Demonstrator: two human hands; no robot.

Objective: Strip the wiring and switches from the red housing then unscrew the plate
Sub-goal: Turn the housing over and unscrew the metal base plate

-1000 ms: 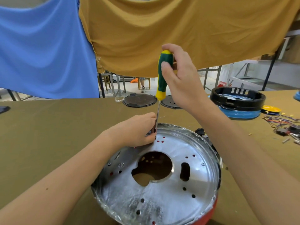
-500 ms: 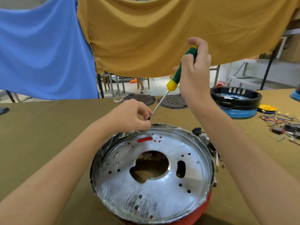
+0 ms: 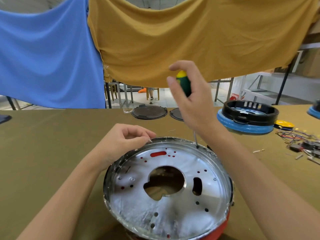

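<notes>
One green-and-yellow-handled screwdriver (image 3: pixel 183 84), upright in the right hand (image 3: pixel 194 99), tips onto the round silver metal plate's (image 3: pixel 173 208) far-right rim; left hand (image 3: pixel 126 141) pinches a screw (image 3: pixel 150 140).

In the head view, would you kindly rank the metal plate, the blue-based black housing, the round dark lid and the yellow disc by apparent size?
1. metal plate, nearest the camera
2. blue-based black housing
3. round dark lid
4. yellow disc

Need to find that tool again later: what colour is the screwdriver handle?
Dark green with a yellow cap, on the screwdriver in the right hand; head view.
</notes>
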